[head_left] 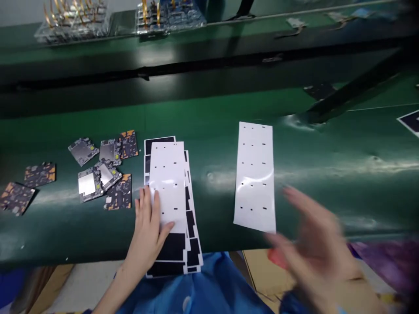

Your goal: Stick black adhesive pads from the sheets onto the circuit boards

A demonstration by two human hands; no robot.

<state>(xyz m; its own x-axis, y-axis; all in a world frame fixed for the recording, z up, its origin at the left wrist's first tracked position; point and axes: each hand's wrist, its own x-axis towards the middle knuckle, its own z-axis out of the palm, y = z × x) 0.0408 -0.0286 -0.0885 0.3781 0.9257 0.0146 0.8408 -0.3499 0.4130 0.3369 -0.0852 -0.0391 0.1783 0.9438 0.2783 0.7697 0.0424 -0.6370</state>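
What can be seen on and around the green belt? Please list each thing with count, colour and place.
green work belt: one, dark green, across the picture
stack of white sheets with black rectangular patches: one, white and black, centre, near edge
single white sheet with small dark marks: one, white, right of the stack, apart from it
small flat circuit boards: about eight, dark with silver or orange areas, scattered at left
clear plastic trays with gold-coloured parts: two, clear, top left
blue garment: one, blue, bottom centre
left hand: one, flat on the stack's left side
right hand: one, blurred, near the single sheet's lower right corner
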